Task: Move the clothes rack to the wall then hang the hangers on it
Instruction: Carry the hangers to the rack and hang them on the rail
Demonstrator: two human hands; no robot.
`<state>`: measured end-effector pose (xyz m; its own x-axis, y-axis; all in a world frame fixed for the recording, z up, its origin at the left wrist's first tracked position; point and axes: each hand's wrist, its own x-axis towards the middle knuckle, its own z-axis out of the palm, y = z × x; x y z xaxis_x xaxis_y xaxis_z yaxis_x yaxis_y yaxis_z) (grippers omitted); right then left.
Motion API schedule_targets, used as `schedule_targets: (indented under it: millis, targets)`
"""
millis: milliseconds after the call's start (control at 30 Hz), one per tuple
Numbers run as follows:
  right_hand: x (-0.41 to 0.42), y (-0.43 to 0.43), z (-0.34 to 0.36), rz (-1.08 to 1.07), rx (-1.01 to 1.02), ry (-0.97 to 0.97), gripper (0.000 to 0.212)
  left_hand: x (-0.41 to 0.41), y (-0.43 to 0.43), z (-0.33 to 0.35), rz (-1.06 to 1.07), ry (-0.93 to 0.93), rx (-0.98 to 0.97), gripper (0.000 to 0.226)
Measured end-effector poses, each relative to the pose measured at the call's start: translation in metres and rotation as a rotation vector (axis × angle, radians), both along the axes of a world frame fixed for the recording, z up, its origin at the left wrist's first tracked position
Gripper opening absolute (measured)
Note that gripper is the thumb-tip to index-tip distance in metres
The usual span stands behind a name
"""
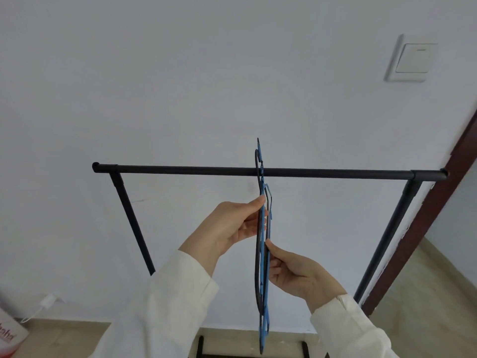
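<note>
Pale, bare wall (180,86) fills most of the view, with a strip of light floor (64,337) along the bottom. At the far lower left a red-and-white package (9,337) is cut off by the frame edge, and just beside it a white charger (47,301) is plugged in low on the wall. The black clothes rack (180,169) stands close against the wall, its top bar running level across the middle and its legs slanting down on either side.

The left hand (232,226), in a white sleeve (178,293), has its fingertips pressed to the left side of a bunch of hangers (263,254) seen edge-on, blue and dark ones together; how many cannot be told. Their hooks rise in front of the bar, and whether they rest on it is unclear. The right hand (296,275) pinches the bunch from the right, lower down than the left hand.

Further right, a white light switch (410,59) sits high on the wall, and a dark brown door frame (444,202) slants down the edge.
</note>
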<state>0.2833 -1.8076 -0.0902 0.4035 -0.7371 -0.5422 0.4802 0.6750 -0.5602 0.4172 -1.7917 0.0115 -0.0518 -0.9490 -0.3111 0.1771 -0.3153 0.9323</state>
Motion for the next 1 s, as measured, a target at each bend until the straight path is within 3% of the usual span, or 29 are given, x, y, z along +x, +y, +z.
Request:
schedule_targets:
  millis: [433,1000]
  targets:
    - [-0.009,-0.003,-0.029,0.015,0.034,0.044,0.012,-0.005,-0.002,-0.024,-0.073,-0.004,0.008,0.016]
    - [-0.011,0.005,-0.043,-0.045,0.128,0.211,0.017,0.007,0.005,-0.038,-0.043,-0.064,-0.003,0.014]
